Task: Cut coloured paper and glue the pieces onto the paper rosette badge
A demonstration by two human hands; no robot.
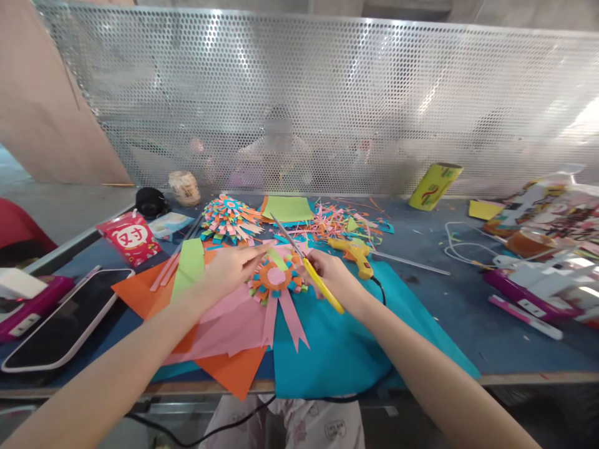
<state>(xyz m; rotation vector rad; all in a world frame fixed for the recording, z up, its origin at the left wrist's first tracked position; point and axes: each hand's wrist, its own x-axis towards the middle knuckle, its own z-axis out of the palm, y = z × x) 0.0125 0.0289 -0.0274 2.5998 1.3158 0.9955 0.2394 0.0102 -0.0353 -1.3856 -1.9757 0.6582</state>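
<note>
Yellow-handled scissors (pixel 322 285) are in my right hand (pixel 333 274), their metal blades pointing up and to the left. Facing them, my left hand (pixel 230 267) has its fingertips pressed together at the end of a short green paper strip (pixel 279 259). Between and just below both hands lies a paper rosette (pixel 276 276) with a pink centre, an orange ring, a multicoloured fringe and two pink notched tails (pixel 292 319). It rests over pink paper (pixel 229 324) and blue paper (pixel 327 362), with orange paper (pixel 234 371) also beneath.
Behind my hands are a fringed paper pompom (pixel 229 215), green sheets (pixel 287 207) and paper shreds (pixel 332 221). A yellow glue gun (pixel 355 252) lies right of them. A phone (pixel 70 318) sits left, power strips (pixel 528 296) right. A perforated metal screen (pixel 327 106) closes the back.
</note>
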